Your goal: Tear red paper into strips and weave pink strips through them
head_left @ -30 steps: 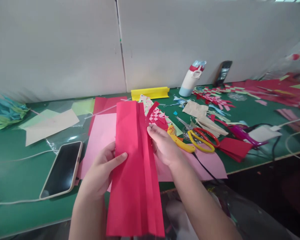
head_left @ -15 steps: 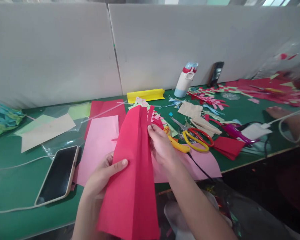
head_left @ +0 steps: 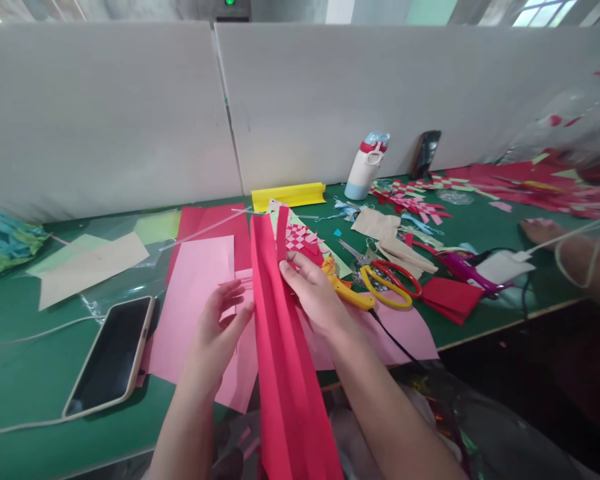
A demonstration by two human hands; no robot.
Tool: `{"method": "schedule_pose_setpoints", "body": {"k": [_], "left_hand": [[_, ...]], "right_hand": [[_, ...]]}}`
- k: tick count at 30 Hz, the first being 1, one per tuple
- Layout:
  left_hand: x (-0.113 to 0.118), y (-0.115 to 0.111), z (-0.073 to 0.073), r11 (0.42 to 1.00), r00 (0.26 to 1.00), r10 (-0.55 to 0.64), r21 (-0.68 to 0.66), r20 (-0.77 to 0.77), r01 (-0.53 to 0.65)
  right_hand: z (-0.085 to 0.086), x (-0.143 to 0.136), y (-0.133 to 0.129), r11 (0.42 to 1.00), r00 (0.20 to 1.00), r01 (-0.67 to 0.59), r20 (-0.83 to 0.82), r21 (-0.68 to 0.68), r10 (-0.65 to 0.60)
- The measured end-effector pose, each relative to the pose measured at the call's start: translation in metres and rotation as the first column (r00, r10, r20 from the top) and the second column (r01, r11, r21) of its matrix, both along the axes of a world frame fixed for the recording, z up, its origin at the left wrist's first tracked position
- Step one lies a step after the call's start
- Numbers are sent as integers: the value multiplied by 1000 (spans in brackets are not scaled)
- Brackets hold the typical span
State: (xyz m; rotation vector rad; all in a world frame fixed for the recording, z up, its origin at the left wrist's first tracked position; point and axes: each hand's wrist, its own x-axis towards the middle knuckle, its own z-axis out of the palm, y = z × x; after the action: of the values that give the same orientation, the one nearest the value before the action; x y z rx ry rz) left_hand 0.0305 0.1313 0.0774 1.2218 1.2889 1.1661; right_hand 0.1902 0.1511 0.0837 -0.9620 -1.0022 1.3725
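A long sheet of red paper (head_left: pixel 285 373), creased lengthwise into folds, hangs upright before me and runs down past the table's front edge. My right hand (head_left: pixel 313 293) pinches its right edge near the top, where a narrow red strip stands up. My left hand (head_left: pixel 226 320) is beside the left edge with fingers apart and curved; the thumb tip is at the paper, though I cannot tell if it touches. Behind lie pink sheets (head_left: pixel 193 307) and a piece of woven red-and-pink paper (head_left: pixel 300 237).
On the green table a phone (head_left: pixel 110 357) lies left. To the right are scissors (head_left: pixel 390 283), a yellow glue gun (head_left: pixel 350 293), a purple tool (head_left: pixel 463 270) and paper scraps. A bottle (head_left: pixel 365 167) stands by the white partition (head_left: pixel 300 100). Another person's hand (head_left: pixel 543 233) rests far right.
The red sheet's broad left panel has swung out of sight, leaving a narrower folded shape. My left hand has released the paper and its fingers have spread. My right hand keeps its pinch.
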Motion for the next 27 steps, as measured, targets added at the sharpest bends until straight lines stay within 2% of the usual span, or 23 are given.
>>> {"method": "schedule_pose_setpoints", "body": {"k": [2, 4, 7, 10, 17, 22, 27], "left_hand": [[0, -1, 0, 999, 996, -1, 43, -85, 5], [1, -3, 3, 1000, 995, -17, 20, -99, 19], [4, -5, 9, 1000, 1000, -5, -29, 29, 6], [5, -4, 11, 999, 980, -6, -43, 196, 14], [-3, -2, 9, 998, 944, 29, -70, 327, -7], [-6, -5, 13, 990, 942, -12, -131, 336, 60], [-7, -6, 13, 991, 943, 4, -130, 331, 42]], "right_hand": [[3, -1, -3, 995, 995, -98, 28, 10, 97], [5, -3, -6, 981, 978, -194, 73, 8, 193], [4, -6, -9, 957, 942, -290, 178, -4, 286], [2, -9, -10, 947, 921, -323, 232, 3, 313], [0, -11, -8, 974, 925, -225, 321, 30, 204], [-2, -12, -7, 985, 940, -168, 307, 32, 150], [-2, -15, -8, 991, 959, -131, 256, 8, 125]]}}
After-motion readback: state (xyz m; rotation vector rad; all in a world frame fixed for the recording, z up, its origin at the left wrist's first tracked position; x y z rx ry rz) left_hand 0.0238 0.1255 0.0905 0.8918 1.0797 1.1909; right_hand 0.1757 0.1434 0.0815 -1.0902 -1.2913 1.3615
